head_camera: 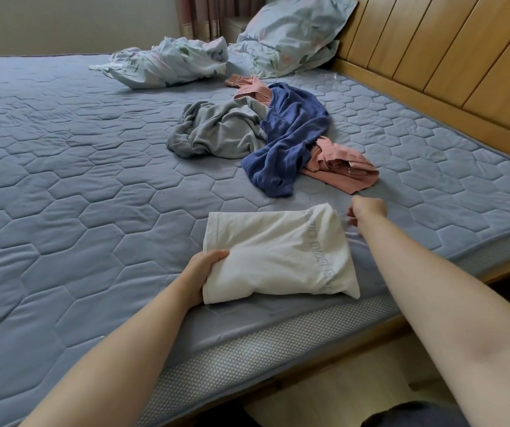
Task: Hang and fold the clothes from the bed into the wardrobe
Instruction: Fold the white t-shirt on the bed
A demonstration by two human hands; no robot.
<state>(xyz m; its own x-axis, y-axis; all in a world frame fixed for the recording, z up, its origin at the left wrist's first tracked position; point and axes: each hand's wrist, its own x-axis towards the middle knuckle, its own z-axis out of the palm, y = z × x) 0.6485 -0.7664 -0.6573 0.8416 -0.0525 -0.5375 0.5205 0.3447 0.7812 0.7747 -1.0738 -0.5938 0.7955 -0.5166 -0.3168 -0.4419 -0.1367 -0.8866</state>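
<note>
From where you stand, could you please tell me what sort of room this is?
Most likely a bedroom: a quilted blue mattress with a wooden headboard, pillows against it, and loose clothes lying on top.

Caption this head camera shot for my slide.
Left hand grips a folded white garment on the blue quilted mattress; unfolded clothes lie beyond.

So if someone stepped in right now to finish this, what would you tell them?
Left hand grips the folded white garment at the mattress's near edge.
Right hand is curled beside its far corner; contact unclear.
Done: white garment folded.
Left: grey garment, blue garment and pink garment lie crumpled further up the mattress, all to fold and put away. Wardrobe not in view.
</note>
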